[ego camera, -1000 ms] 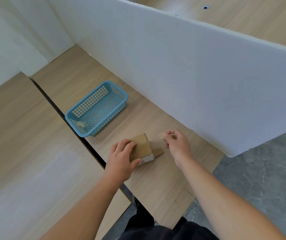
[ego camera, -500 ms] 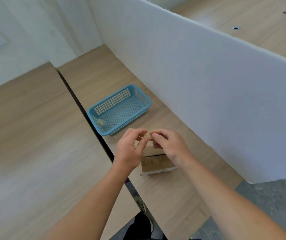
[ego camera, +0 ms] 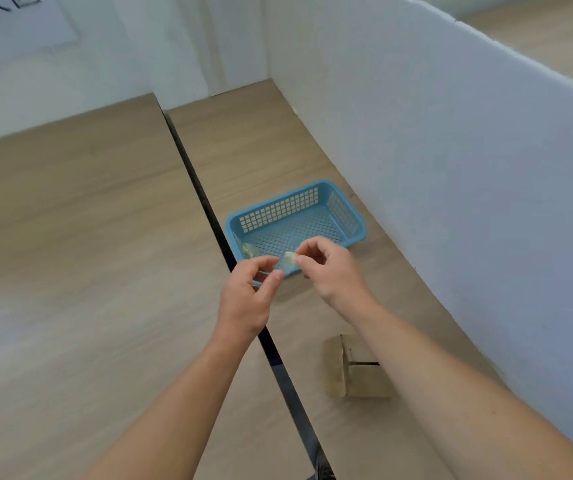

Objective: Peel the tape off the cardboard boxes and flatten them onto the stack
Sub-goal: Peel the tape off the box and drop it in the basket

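Cardboard box (ego camera: 361, 381) stands nearest on the right-hand wooden table (ego camera: 260, 150), just beside the dark gap (ego camera: 202, 195) that parts it from the left-hand table (ego camera: 70, 237). The right forearm crosses over its far corner, and neither hand touches it.

Beyond the box, both hands are raised above the table edge. The left hand (ego camera: 243, 299) pinches one end of a small pale strip of tape (ego camera: 288, 263) between thumb and forefinger. The right hand (ego camera: 333, 271) pinches the other end, its remaining fingers curled.

Just past the hands sits a blue plastic basket (ego camera: 298, 194). A crumpled, clear scrap (ego camera: 248, 250) lies in its near left corner.

A white divider panel (ego camera: 451, 150) runs along the right side of the table. On the far wall at the upper left hangs a white sheet of paper (ego camera: 11, 26) with dark marks too blurred to read.
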